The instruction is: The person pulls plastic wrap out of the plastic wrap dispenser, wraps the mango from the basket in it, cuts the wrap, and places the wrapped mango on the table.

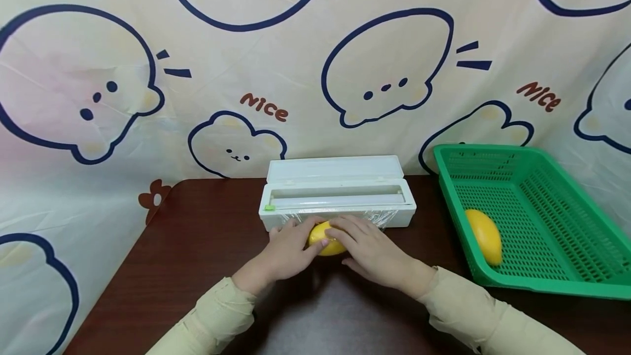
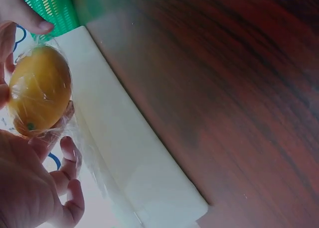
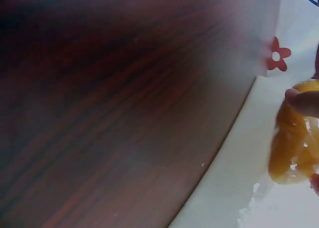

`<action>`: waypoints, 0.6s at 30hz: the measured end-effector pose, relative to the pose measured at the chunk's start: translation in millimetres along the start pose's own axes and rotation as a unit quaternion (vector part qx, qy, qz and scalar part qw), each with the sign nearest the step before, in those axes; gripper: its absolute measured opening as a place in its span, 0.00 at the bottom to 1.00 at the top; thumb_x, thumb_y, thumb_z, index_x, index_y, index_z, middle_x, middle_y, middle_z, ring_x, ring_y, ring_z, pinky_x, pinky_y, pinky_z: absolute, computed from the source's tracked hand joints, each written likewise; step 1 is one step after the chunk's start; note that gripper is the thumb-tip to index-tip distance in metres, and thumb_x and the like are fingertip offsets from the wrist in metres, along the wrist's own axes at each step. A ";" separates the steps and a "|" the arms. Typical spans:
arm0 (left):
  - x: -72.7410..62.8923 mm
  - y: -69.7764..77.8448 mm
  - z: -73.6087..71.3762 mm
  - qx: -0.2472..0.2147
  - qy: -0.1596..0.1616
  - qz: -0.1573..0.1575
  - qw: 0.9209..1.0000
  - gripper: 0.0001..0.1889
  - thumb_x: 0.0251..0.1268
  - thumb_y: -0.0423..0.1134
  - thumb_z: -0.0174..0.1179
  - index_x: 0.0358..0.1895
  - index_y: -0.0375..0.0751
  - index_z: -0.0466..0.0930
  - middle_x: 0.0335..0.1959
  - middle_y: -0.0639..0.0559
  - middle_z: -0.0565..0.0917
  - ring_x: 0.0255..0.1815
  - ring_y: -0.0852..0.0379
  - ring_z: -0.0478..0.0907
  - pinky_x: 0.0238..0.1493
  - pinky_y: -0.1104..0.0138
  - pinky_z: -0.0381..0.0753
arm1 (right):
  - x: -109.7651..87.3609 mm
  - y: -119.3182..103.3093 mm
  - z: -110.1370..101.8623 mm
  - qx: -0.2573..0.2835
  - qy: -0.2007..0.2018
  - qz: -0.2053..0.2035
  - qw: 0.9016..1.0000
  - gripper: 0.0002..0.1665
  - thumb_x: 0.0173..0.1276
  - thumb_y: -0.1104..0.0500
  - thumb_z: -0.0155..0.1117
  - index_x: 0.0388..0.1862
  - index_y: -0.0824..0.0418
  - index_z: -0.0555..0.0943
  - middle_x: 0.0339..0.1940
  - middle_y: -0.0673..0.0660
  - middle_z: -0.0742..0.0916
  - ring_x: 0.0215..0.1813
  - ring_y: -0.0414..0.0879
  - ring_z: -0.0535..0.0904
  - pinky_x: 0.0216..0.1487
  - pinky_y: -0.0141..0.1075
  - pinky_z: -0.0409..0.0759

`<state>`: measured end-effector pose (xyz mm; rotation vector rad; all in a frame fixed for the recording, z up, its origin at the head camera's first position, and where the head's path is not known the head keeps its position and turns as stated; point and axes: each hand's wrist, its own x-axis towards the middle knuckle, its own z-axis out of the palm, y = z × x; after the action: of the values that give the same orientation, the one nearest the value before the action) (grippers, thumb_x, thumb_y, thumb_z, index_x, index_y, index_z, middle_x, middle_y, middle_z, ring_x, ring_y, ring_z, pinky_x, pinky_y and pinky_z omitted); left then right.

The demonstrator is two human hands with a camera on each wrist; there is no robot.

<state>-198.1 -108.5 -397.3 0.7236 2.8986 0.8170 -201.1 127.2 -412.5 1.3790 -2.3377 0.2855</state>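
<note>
A yellow mango [image 1: 326, 239] wrapped in clear cling film [image 2: 46, 93] is between my two hands, just in front of the white film dispenser [image 1: 340, 190]. My left hand [image 1: 288, 251] holds it from the left, with the thumb on its near side. From the right, my right hand [image 1: 372, 251] grips it with fingers bent over its top. In the left wrist view the film clings to the mango in creases and trails toward the dispenser. More film hangs crinkled down the dispenser's front, and the dispenser's lid stands open. The fingers partly hide the mango.
At the right stands a green plastic basket [image 1: 547, 281] with another yellow mango [image 1: 485, 236] inside, against its left wall. A dark wood table [image 1: 197, 234] lies under everything. Behind it hangs a patterned cloth [image 1: 305, 70], close to the dispenser's back.
</note>
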 end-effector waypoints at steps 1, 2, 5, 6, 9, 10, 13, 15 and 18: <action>0.5 -0.1 -0.4 -0.001 0.001 -0.001 1.000 0.25 0.79 0.55 0.53 0.70 0.48 0.72 0.44 0.59 0.83 0.45 0.54 0.70 0.43 0.51 0.61 | 0.7 0.5 1.3 -0.004 -0.001 0.005 1.000 0.48 0.56 0.58 0.84 0.72 0.59 0.68 0.71 0.58 0.73 0.72 0.56 0.67 0.67 0.54 0.72; 1.1 -0.3 -0.9 -0.003 0.002 -0.002 1.000 0.24 0.79 0.55 0.53 0.70 0.49 0.72 0.43 0.59 0.83 0.45 0.54 0.69 0.43 0.51 0.61 | 1.5 1.2 2.2 -0.008 -0.002 0.010 1.000 0.49 0.56 0.58 0.83 0.73 0.59 0.67 0.71 0.58 0.73 0.72 0.55 0.67 0.67 0.54 0.71; 2.3 -1.1 -1.9 -0.009 0.006 -0.003 1.000 0.23 0.79 0.54 0.52 0.70 0.49 0.73 0.41 0.61 0.83 0.45 0.54 0.69 0.43 0.51 0.60 | 3.4 3.8 5.1 -0.025 0.004 0.014 1.000 0.50 0.57 0.58 0.82 0.75 0.58 0.65 0.71 0.57 0.72 0.71 0.54 0.68 0.68 0.52 0.71; 2.6 -1.4 -2.2 -0.012 0.007 -0.002 1.000 0.23 0.80 0.54 0.51 0.70 0.50 0.73 0.40 0.61 0.82 0.44 0.54 0.69 0.43 0.52 0.60 | 4.1 4.6 5.9 -0.028 0.009 0.013 0.999 0.50 0.58 0.59 0.82 0.75 0.58 0.65 0.71 0.57 0.73 0.70 0.54 0.69 0.68 0.51 0.71; 3.6 -2.4 -2.0 -0.011 0.009 0.001 1.000 0.23 0.80 0.55 0.50 0.70 0.50 0.73 0.39 0.62 0.82 0.43 0.55 0.68 0.41 0.53 0.60 | 4.8 6.6 7.8 -0.035 0.024 0.010 0.999 0.49 0.57 0.61 0.83 0.74 0.58 0.66 0.69 0.58 0.74 0.69 0.54 0.71 0.67 0.49 0.71; 3.9 -2.5 -1.8 -0.009 0.009 0.003 1.000 0.23 0.80 0.55 0.50 0.70 0.51 0.73 0.39 0.62 0.82 0.43 0.55 0.68 0.41 0.53 0.59 | 4.9 7.2 8.2 -0.036 0.029 0.009 0.999 0.49 0.56 0.61 0.83 0.73 0.58 0.67 0.69 0.57 0.75 0.68 0.53 0.72 0.66 0.48 0.72; 4.4 -2.8 -1.4 -0.010 0.009 0.003 1.000 0.23 0.81 0.54 0.49 0.70 0.51 0.73 0.41 0.60 0.83 0.43 0.55 0.68 0.40 0.54 0.58 | 5.6 8.7 9.4 -0.036 0.042 0.008 0.998 0.49 0.53 0.63 0.84 0.72 0.58 0.68 0.67 0.57 0.76 0.66 0.54 0.73 0.63 0.48 0.74; 4.5 -2.7 -1.9 -0.016 0.014 0.001 1.000 0.22 0.82 0.53 0.48 0.70 0.50 0.74 0.46 0.58 0.84 0.43 0.54 0.68 0.41 0.53 0.59 | 6.5 9.6 10.0 -0.032 0.049 0.006 0.998 0.50 0.52 0.64 0.84 0.72 0.59 0.69 0.66 0.58 0.77 0.65 0.54 0.74 0.62 0.48 0.75; 4.7 -1.8 -3.5 -0.023 0.058 0.006 0.998 0.20 0.81 0.48 0.48 0.68 0.49 0.77 0.53 0.53 0.84 0.47 0.50 0.72 0.45 0.49 0.64 | 8.0 11.2 10.8 -0.023 0.055 0.007 0.998 0.49 0.51 0.65 0.83 0.71 0.61 0.70 0.65 0.58 0.78 0.64 0.55 0.75 0.62 0.49 0.76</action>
<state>-203.6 -109.5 -394.8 0.7143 2.9678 0.9534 -216.9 122.3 -418.3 1.2940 -2.2509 0.3010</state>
